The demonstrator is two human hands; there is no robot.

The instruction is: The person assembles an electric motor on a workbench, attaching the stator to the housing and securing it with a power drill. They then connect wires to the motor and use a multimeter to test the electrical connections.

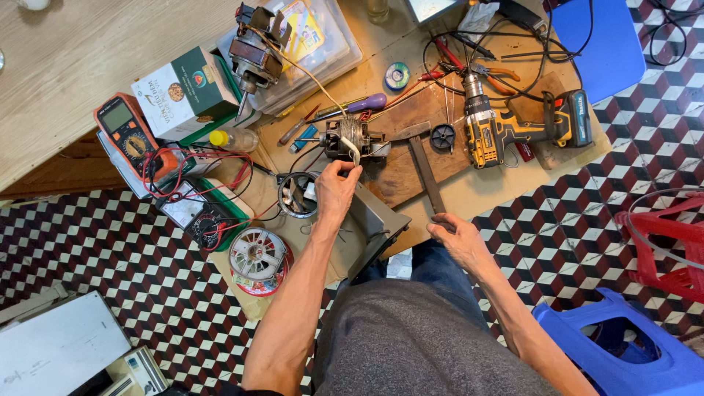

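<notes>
Looking down, we see the left hand pinching a pale wire end that comes off a small electric motor with a copper winding, fingers closed on the wire, thumb up against it. The motor sits on a wooden block near the middle of the board. The right hand lies flat and mostly open at the board's near edge, its fingertips touching the end of a hammer's wooden handle; we cannot tell if it grips. The hammer head lies just right of the motor. Containers: a clear plastic box at the top holds coloured packets under its lid, with a second motor resting on its left side. A green and white carton stands beside it, closed, contents hidden. A small yellow-capped bottle lies below the carton. An orange multimeter with red and black leads sits left, a second meter below it. A wire spool lies near the left forearm. A yellow cordless drill lies right, pliers above it. The surface is a low plywood board on a floor of cube-pattern tiles. A blue plastic stool and a red stool stand right.
</notes>
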